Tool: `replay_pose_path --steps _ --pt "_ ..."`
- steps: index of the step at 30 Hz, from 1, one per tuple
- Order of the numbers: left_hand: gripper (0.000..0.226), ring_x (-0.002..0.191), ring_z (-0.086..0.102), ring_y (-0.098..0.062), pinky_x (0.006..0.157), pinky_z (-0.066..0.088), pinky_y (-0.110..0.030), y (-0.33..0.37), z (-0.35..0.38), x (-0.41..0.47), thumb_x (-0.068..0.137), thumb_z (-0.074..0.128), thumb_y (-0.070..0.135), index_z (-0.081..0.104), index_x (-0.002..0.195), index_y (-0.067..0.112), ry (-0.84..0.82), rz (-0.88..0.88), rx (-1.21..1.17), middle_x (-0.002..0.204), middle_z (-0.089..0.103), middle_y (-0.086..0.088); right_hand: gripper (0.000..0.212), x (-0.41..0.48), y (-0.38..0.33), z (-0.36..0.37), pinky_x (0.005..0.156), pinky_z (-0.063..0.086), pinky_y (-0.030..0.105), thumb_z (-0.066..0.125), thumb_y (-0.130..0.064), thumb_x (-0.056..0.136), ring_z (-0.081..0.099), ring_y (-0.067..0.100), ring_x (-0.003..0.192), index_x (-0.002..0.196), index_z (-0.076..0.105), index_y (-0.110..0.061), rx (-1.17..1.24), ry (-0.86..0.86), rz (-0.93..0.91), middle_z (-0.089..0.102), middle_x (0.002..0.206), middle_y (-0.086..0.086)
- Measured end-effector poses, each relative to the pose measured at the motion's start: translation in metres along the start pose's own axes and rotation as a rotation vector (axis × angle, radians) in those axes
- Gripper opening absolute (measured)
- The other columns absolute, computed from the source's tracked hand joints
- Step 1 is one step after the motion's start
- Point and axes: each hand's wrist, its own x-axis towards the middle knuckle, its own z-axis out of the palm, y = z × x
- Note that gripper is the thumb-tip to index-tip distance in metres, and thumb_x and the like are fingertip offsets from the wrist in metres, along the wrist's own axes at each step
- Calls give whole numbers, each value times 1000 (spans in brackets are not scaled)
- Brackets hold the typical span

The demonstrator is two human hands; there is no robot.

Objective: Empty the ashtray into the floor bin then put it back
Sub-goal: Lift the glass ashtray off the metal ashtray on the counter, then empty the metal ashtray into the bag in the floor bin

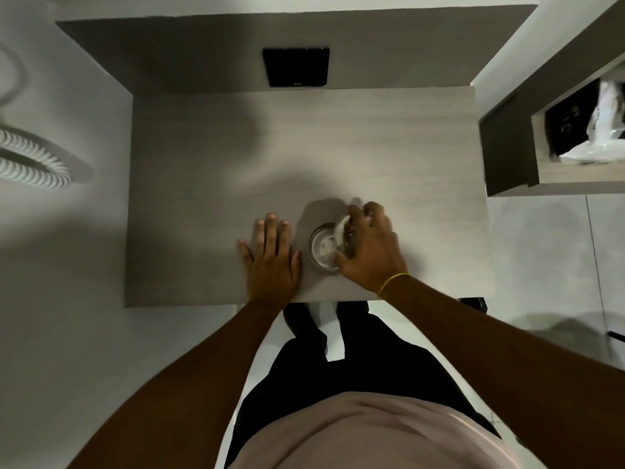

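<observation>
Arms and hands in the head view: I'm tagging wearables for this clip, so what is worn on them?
Both forearms are bare, with no sleeves in view. The right hand has a thin yellow band around its wrist. The left hand and its wrist carry nothing: no watch, ring or glove shows on either hand.

— What is sitting on the table (pixel 209 157)?
— A glass ashtray (pixel 324 247) is resting near its front edge, and a left hand (pixel 272 262) is lying flat just beside it.
</observation>
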Motion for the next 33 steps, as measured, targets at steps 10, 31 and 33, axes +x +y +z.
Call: replay_pose_path --steps 10,31,33 --pt "70 168 5 -34 127 11 -73 -2 6 -1 110 31 49 20 171 17 34 11 32 181 11 -12 93 -3 63 -7 110 48 59 78 -40 85 41 41 146 161 34 -11 -125 70 168 40 157 18" --pt "70 166 14 -35 125 25 -69 3 -20 5 109 38 50 24 169 18 -16 23 89 179 19 -15 50 18 12 30 88 58 54 66 -4 87 68 50 107 137 60 -10 75 -20 103 60 129 19" --pt "70 167 11 -33 128 23 -67 8 -31 15 109 38 50 22 170 19 -8 51 77 180 17 -12 51 22 17 24 91 57 51 64 0 84 68 49 110 135 62 -9 136 -9 132 64 128 19"
